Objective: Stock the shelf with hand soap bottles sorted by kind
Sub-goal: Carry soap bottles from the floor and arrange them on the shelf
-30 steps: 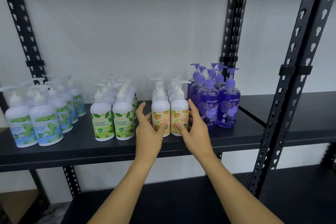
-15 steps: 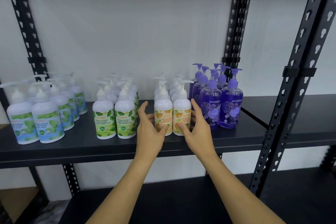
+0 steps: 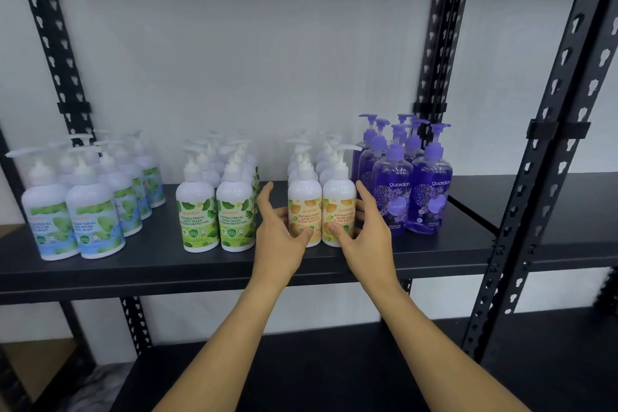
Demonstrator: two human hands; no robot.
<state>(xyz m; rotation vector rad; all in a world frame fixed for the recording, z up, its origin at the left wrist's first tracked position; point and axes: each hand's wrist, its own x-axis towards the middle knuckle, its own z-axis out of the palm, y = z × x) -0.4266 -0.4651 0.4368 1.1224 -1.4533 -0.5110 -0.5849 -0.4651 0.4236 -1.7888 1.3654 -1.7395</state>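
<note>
At the bottom of frame, two bare forearms reach up twd the black shelf (image 3: 150,264). Left hand (image 3: 281,237) sits at the left flank of the front orange-label bottles (image 3: 321,211); thumb tip touches the lower label of the left front one, fingers spread and lightly bent, grip not closed round anything. Right hand (image 3: 366,237) mirrors it on the right flank: thumb tip on the lower label of the right front bottle, fingers spread betw. the orange grp and the purple bottles (image 3: 409,187). Both grips loose, bracketing the orange pair, no pinch visible.

Bottles stand upright in 4 grps, 2 wide, rows going back twd the white wall (image 3: 234,43): blue-green label bottles (image 3: 73,221) far left, green-label bottles (image 3: 215,211) next, orange in the middle, purple just beside orange on the right. Gaps separate the first three grps.

Black slotted uprights (image 3: 548,157) frame the unit; lower shelf board (image 3: 301,371) below the arms.
</note>
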